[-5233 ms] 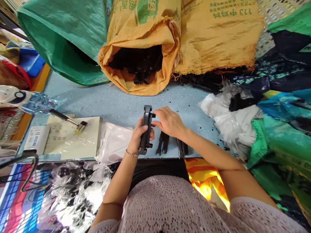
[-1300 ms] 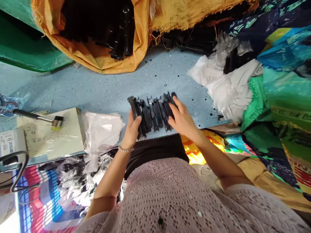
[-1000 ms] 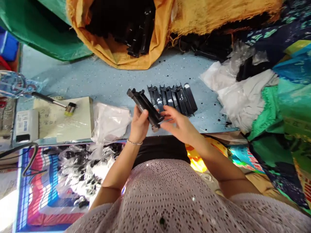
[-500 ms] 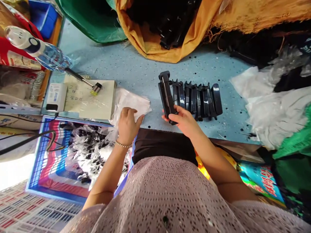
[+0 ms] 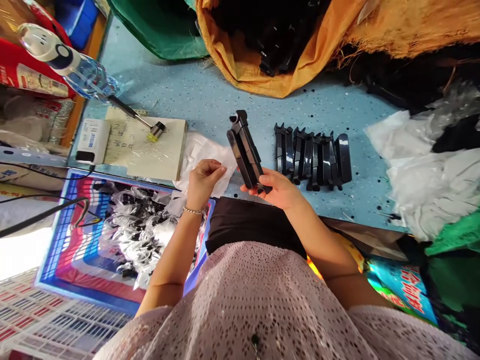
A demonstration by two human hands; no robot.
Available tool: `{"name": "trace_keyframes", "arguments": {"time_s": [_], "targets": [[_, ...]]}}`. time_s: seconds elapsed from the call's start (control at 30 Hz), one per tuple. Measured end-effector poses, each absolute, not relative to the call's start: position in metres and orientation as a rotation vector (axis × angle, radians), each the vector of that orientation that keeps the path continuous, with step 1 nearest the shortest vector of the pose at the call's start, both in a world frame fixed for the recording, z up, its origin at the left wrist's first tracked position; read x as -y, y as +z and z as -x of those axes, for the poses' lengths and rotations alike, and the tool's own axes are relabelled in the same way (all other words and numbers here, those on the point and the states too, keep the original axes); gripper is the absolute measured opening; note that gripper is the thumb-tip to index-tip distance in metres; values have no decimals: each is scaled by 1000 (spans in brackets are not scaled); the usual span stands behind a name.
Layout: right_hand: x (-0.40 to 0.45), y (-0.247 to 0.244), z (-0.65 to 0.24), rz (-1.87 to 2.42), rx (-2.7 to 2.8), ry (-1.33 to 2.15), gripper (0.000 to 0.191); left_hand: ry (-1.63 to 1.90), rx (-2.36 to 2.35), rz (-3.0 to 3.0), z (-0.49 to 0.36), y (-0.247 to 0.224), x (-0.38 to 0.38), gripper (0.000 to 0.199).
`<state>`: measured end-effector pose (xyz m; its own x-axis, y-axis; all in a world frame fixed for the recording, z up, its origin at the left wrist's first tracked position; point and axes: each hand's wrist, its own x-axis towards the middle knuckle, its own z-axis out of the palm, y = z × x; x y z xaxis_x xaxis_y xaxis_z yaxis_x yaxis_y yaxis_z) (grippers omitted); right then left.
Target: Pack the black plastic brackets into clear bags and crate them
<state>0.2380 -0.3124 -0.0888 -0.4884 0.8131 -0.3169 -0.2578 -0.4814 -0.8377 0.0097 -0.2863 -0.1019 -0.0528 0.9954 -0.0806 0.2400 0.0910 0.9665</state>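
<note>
My right hand (image 5: 279,189) holds a pair of black plastic parts (image 5: 245,150) by their lower end, tilted above the blue speckled tabletop (image 5: 168,90). Thumb and fingers pinched together, my left hand (image 5: 204,182) is at the clear plastic bags (image 5: 202,150) and grips the edge of one. A gap separates the bag from the black parts. To the right of my right hand, a row of several more black parts (image 5: 313,157) lies side by side on the table.
Left are a notepad (image 5: 157,155), a screwdriver-like tool (image 5: 138,117), a white box (image 5: 92,140) and a water bottle (image 5: 88,75). A blue basket (image 5: 48,245) of bagged parts sits below. An orange sack (image 5: 247,82) stands behind; white bags (image 5: 423,175) lie right.
My right hand has lifted the black parts away from the row and moved them left toward the bags. My left fingers have closed together at the bag.
</note>
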Motion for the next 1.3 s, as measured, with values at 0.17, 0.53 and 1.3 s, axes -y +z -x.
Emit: {"name": "trace_keyframes", "arguments": {"time_s": [0.17,0.53,1.3], "targets": [[299,-90,-223,915,867,2009,37,1058,-1495,-1350,-12,-109,281,27],[306,-86,-253,810,442,2042,42,1271,-1176,-1601,-20,-106,286,7],[303,-84,-287,925,646,1723,37,807,-1390,-2388,-47,-70,261,44]]}}
